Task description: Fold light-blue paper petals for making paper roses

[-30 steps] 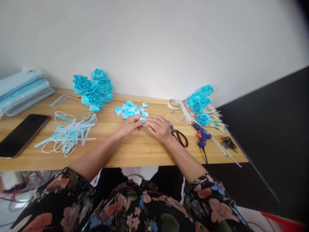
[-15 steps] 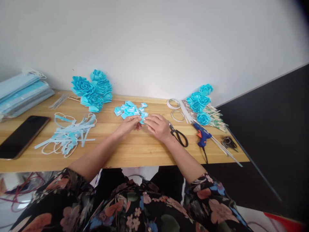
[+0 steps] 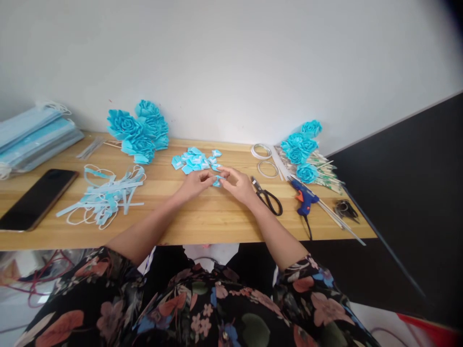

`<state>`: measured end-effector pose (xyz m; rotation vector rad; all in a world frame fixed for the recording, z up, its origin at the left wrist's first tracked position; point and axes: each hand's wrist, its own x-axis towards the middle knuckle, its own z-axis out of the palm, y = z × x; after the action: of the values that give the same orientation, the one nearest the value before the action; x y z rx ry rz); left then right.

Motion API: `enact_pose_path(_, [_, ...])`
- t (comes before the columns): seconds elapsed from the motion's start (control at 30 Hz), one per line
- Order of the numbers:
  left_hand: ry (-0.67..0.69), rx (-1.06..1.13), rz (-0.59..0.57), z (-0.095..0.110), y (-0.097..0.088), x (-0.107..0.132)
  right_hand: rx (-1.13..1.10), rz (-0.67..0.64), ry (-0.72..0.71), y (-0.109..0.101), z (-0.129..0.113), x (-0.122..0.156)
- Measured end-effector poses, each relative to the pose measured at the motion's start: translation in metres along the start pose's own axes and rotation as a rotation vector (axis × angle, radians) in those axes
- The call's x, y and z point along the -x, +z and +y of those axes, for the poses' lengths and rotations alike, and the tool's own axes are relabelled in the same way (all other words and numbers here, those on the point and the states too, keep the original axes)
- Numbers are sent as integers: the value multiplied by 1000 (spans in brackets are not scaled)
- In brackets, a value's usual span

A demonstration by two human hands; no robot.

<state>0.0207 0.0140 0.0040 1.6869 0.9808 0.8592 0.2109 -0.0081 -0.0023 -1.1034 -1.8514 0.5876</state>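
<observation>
Between my two hands, over the middle of the wooden table, is a small blue petal piece. My left hand pinches its left side between thumb and fingers. From the right, my right hand grips the same piece with its thumb and fingertips. Much of the piece is hidden by my fingers. Just beyond my hands lies a pile of cut blue petal pieces, several showing white strips. Black-handled scissors rest right of my right hand.
Blue artificial flowers stand back left, with more blue flowers at right. Left are packed face masks, a phone and a heap of straps. Tape rolls, a glue gun and thin sticks lie right.
My hands have drawn slightly nearer to me with the blue petal piece, away from the pile. The fingers have shifted on it, and the scissors' blades show more.
</observation>
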Motion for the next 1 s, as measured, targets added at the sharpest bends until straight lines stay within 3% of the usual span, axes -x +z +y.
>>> enact_pose_path(0.27, [-12, 136, -51, -5, 5, -1, -77, 114, 66, 1, -9, -2])
enact_pose_path(0.53, [-25, 230, 66, -10, 2, -5, -125, 117, 106, 0, -9, -2])
enact_pose_path(1.0, [-46, 101, 0, -9, 4, -3, -251, 80, 163, 1, -5, -2])
